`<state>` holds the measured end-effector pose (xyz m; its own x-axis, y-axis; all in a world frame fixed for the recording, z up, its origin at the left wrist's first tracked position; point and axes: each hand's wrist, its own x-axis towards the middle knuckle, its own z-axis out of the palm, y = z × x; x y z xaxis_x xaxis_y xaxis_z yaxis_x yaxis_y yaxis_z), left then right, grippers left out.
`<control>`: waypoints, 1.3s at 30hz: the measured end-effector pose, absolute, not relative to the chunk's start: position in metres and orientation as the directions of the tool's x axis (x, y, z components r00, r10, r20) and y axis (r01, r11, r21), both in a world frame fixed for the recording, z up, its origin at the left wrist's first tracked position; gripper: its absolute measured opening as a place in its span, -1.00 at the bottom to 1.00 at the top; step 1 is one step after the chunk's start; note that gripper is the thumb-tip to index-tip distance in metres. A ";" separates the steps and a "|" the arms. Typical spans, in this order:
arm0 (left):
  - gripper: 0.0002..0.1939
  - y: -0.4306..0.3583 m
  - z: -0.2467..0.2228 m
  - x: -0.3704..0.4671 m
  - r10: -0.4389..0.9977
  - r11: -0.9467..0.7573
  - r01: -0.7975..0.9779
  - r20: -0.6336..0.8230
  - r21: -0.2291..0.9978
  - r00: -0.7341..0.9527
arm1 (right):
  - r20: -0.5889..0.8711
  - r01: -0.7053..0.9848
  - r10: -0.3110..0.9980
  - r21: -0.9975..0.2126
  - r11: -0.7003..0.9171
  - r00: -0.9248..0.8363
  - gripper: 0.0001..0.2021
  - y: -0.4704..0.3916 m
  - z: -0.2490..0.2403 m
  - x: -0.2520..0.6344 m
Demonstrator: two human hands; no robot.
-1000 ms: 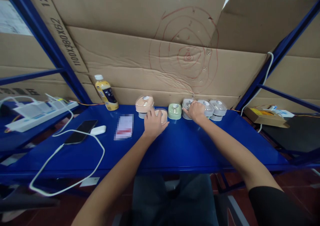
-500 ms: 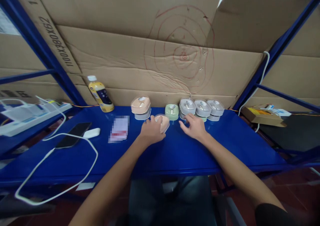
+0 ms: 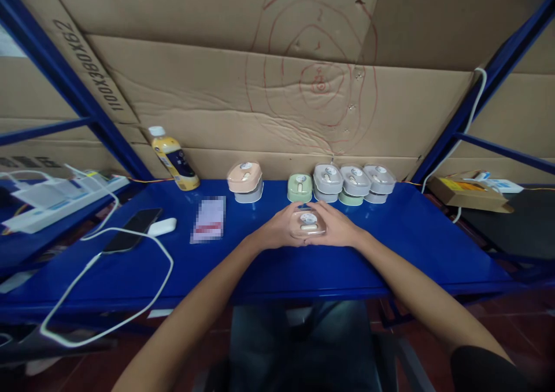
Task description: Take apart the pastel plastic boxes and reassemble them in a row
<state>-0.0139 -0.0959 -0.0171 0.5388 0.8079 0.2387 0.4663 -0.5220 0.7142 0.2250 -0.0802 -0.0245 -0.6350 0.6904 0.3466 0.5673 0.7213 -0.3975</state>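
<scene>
Two hands, left hand (image 3: 280, 229) and right hand (image 3: 340, 227), cup clear-lidded container (image 3: 308, 223) from either side, shared grip closed around it, over middle of counter (image 3: 299, 273), nearer than green container (image 3: 299, 188). Likely risk: lopsided squeeze could twist container loose or pop lid. Hidden: its sides and base, behind palms and fingers; cannot tell whether base touches counter. Leftward, flat item (image 3: 208, 219) pixelated, unreadable. Farther, grey-topped stacks (image 3: 328, 177) carry labels too small to read.
</scene>
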 end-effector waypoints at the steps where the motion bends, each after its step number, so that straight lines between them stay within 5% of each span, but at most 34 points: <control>1: 0.14 -0.095 -0.020 -0.014 0.817 -0.500 0.456 0.228 0.736 0.529 | 0.348 0.567 0.691 -0.398 0.721 -0.634 0.04 -0.080 -0.024 0.226; 10: 0.15 -0.091 -0.031 -0.019 0.803 -0.561 0.500 0.286 0.660 0.523 | 0.462 0.463 0.665 -0.482 0.744 -0.587 -0.30 -0.062 -0.024 0.254; 16: -0.51 -0.097 -0.032 -0.012 0.637 -0.762 0.473 0.381 0.443 0.670 | 0.536 0.491 0.768 -0.594 0.638 -0.349 -0.41 -0.050 -0.023 0.278; 19: -0.57 -0.100 -0.032 -0.008 0.639 -0.767 0.514 0.381 0.386 0.668 | 0.576 0.503 0.769 -0.594 0.627 -0.278 -0.39 -0.052 -0.023 0.274; 24: -0.56 -0.095 -0.032 -0.010 0.676 -0.736 0.519 0.434 0.434 0.596 | 0.605 0.523 0.753 -0.568 0.636 -0.259 -0.37 -0.054 -0.024 0.268; 31: -0.52 -0.085 -0.030 -0.019 0.857 -0.462 0.649 0.492 0.604 0.152 | 0.609 0.496 0.768 -0.612 0.615 -0.201 -0.35 -0.047 -0.029 0.275; 39: -0.54 -0.086 -0.031 -0.017 0.877 -0.396 0.693 0.472 0.603 0.091 | 0.578 0.495 0.788 -0.632 0.596 -0.210 -0.33 -0.048 -0.031 0.274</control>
<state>-0.0173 -0.0864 -0.0305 0.0906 0.8767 0.4724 0.6927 -0.3963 0.6026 0.2735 -0.0482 -0.0307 -0.2102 0.7882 0.5784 0.4950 0.5959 -0.6323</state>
